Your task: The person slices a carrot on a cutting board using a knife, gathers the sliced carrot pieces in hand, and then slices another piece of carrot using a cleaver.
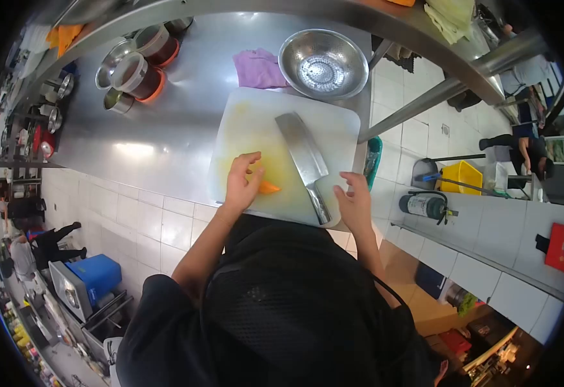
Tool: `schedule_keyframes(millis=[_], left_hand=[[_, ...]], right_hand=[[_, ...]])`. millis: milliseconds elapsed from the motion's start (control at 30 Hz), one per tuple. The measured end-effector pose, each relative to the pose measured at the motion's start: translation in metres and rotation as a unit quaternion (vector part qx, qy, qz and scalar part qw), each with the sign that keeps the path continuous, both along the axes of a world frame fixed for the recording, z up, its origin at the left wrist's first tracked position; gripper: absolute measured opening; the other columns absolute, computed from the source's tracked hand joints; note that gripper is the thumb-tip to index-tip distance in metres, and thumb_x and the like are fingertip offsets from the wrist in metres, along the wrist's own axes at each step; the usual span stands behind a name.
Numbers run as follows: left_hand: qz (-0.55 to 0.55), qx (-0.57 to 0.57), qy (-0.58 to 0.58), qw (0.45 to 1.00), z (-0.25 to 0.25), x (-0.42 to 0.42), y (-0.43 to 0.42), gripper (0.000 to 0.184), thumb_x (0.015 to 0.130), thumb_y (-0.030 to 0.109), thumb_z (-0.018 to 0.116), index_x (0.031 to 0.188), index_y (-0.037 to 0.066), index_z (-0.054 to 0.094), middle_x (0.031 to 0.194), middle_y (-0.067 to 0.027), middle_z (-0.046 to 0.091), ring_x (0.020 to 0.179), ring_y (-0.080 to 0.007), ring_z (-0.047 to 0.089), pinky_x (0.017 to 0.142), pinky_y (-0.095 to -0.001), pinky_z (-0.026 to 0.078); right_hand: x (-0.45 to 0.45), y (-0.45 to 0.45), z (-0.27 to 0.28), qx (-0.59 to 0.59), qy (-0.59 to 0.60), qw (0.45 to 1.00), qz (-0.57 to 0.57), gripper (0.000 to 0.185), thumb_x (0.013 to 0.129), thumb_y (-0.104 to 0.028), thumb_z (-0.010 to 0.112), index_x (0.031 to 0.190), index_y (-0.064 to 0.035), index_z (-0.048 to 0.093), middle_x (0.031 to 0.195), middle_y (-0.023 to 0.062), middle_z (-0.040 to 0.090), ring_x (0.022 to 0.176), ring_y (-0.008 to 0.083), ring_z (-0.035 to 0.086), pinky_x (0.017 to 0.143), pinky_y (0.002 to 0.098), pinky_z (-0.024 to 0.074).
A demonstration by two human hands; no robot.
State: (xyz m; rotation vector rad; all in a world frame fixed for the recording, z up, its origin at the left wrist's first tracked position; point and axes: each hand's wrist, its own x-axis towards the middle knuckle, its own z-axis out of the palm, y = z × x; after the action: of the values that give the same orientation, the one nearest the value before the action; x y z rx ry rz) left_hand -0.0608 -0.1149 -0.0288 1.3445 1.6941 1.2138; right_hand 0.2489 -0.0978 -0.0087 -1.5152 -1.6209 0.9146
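In the head view, the fingers of my left hand [240, 186] are loosely bent, with nothing visible between them, just beside one orange piece [269, 188] on the cutting board [243, 119]. Whether they touch it, I cannot tell. The fingers of my right hand [355, 201] are spread and without load, near the handle of the cleaver [301, 148], which lies flat on the board. To do this well, I think I should grasp the handle firmly before any lifting, and keep the left fingertips bent away from the blade. I count one cleaver, one board, one large steel bowl [353, 57], one purple cloth [259, 69] and two tubs [135, 76] on the bench [185, 119].
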Motion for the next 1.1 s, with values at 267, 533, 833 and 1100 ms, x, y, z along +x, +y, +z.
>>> schedule_keyframes(millis=[267, 533, 833, 1100], left_hand=[[-0.152, 0.047, 0.138, 0.978, -0.003, -0.006, -0.041, 0.037, 0.083, 0.002, 0.069, 0.121, 0.001, 0.066, 0.124, -0.0173, 0.065, 0.120, -0.0397, 0.057, 0.106, -0.0454, 0.047], [-0.124, 0.013, 0.114, 0.986, -0.012, 0.000, -0.054, 0.038, 0.091, 0.006, 0.072, 0.128, 0.001, 0.064, 0.126, -0.0178, 0.065, 0.117, -0.0352, 0.062, 0.102, -0.0417, 0.050], [-0.144, -0.082, 0.066, 0.984, 0.006, 0.002, -0.042, 0.038, 0.090, 0.011, 0.073, 0.126, -0.001, 0.065, 0.118, -0.0162, 0.067, 0.109, -0.0353, 0.063, 0.096, -0.0422, 0.052], [-0.224, 0.089, 0.140, 0.960, -0.017, 0.016, -0.065, 0.029, 0.087, 0.006, 0.075, 0.115, 0.003, 0.068, 0.114, -0.0140, 0.068, 0.104, -0.0372, 0.063, 0.094, -0.0432, 0.051]], right_hand=[[-0.053, 0.007, -0.010, 0.022, -0.205, 0.968, 0.140, 0.051, 0.083, -0.027, 0.083, 0.126, -0.0110, 0.062, 0.117, 0.0143, 0.062, 0.098, 0.0345, 0.066, 0.082, 0.0446, 0.0550], [-0.058, 0.006, -0.016, 0.012, -0.215, 0.975, 0.057, 0.046, 0.083, -0.011, 0.072, 0.126, -0.0075, 0.059, 0.092, 0.0179, 0.068, 0.087, 0.0412, 0.068, 0.079, 0.0501, 0.0545], [-0.017, -0.075, 0.042, -0.250, 0.042, 0.966, 0.045, 0.036, 0.099, -0.014, 0.065, 0.129, 0.0024, 0.055, 0.066, 0.0090, 0.056, 0.051, 0.0182, 0.059, 0.047, 0.0364, 0.0472], [-0.020, -0.104, 0.021, -0.299, 0.000, 0.954, 0.013, 0.028, 0.101, -0.012, 0.060, 0.122, 0.0044, 0.052, 0.075, 0.0203, 0.064, 0.056, 0.0308, 0.066, 0.053, 0.0440, 0.0520]])
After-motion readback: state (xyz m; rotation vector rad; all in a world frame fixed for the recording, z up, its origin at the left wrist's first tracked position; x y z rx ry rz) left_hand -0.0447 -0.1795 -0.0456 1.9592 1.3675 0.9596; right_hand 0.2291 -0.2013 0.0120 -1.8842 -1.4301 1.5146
